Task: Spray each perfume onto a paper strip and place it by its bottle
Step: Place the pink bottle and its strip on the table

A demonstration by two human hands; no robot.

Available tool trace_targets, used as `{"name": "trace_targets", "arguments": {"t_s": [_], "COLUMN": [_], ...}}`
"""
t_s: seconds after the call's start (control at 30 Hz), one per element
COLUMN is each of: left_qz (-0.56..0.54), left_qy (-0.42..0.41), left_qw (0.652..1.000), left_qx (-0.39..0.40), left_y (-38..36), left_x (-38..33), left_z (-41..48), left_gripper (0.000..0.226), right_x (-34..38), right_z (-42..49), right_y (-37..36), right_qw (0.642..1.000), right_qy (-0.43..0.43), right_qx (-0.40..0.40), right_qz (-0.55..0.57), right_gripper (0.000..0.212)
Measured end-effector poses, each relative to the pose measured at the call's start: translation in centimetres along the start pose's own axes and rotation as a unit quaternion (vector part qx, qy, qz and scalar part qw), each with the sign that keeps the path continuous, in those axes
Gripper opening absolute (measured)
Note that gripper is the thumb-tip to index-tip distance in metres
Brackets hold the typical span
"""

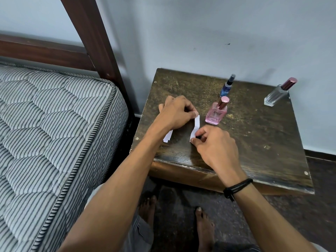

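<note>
Pinching one paper strip between both grips, left hand above right hand.

"DGZ" is printed in dark letters on front of pink perfume bottle; no other text legible.

You have three perfume bottles on the worktop: one pink bottle, one blue spray bottle and one clear bottle with a rose cap. You have two white paper strips, one between your hands and another partly under your left wrist.
</note>
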State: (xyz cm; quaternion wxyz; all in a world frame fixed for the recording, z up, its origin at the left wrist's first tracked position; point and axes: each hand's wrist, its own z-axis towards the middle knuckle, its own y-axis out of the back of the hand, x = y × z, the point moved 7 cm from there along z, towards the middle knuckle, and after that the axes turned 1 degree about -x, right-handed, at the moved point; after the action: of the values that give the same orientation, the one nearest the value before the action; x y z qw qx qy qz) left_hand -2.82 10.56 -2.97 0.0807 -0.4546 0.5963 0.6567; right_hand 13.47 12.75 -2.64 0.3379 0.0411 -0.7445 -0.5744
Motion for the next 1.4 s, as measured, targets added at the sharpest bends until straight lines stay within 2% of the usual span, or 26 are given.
{"name": "trace_targets", "arguments": {"t_s": [0.4,0.6,0.77,1.07,1.23,1.4], "left_qz": [-0.111,-0.168,-0.214,-0.223,-0.227,-0.218], "left_qy": [0.004,0.017,0.035,0.041,0.039,0.033], "left_qw": [0.994,0.986,0.976,0.974,0.973,0.975], "left_qx": [0.005,0.002,0.005,0.002,-0.008,-0.028], "left_y": [0.9,1.4,1.9,2.2,2.9,4.1], "left_x": [0.4,0.7,0.5,0.7,1.1,1.9], "left_z": [0.1,0.3,-0.1,-0.1,0.0,0.5], "left_gripper": [0.027,0.019,0.008,0.01,0.012,0.017], "right_x": [-0.5,-1.6,-1.8,-2.0,-1.0,0.2], "right_z": [0.1,0.6,0.7,0.9,1.1,1.1], "right_y": [0.3,0.0,-0.2,-0.7,-0.7,-1.0], "right_qw": [0.998,0.971,0.966,0.952,0.95,0.929], "right_qy": [-0.014,-0.083,-0.089,-0.094,-0.049,-0.049], "right_qx": [0.001,0.054,0.059,0.085,0.086,0.075], "right_qz": [0.062,0.218,0.234,0.279,0.298,0.36], "right_gripper": [0.026,0.025,0.016,0.009,0.012,0.01]}}
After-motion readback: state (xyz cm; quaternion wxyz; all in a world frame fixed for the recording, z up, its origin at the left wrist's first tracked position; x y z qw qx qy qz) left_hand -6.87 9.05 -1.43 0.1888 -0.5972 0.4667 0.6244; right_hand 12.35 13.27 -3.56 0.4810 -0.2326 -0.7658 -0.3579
